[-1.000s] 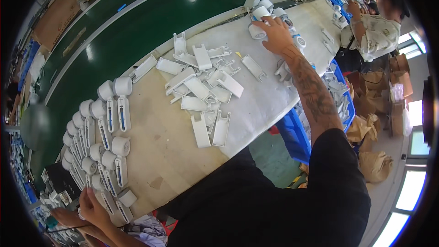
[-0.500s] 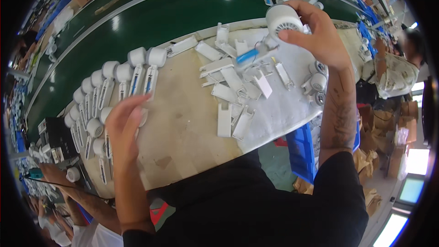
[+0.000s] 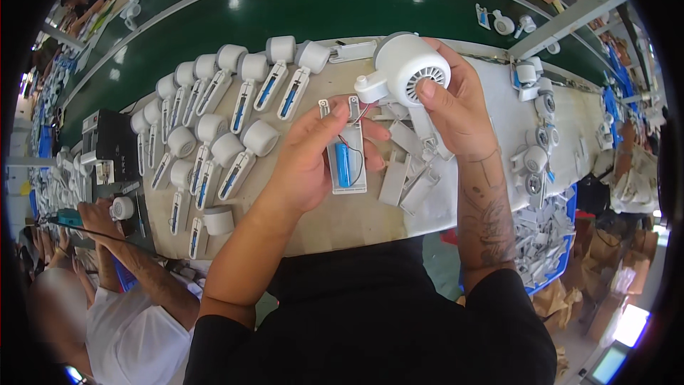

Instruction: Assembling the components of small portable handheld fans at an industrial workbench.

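a green conveyor belt curves across the far side of the factory line, and nearer me runs the pale worktable. on its left sit rows of finished white handheld fans, heads far, handles near, each with a blue cell showing. a co-worker's hand works at the left edge beside a black box. right of my hands lies a loose heap of white handle covers.

from here i see my right hand closed around a round white fan head, thumb pressed on its grille, held above the table. my left hand pinches the open handle half, fingers narrow along its left edge; a blue battery sits in it, and thin red and black wires run up toward the head.

my worry is those wires: they join the two parts, so pulling the hands apart could tear a joint. the battery looks unclipped, so tilting the handle half might drop it. closing it carelessly could pinch a wire.
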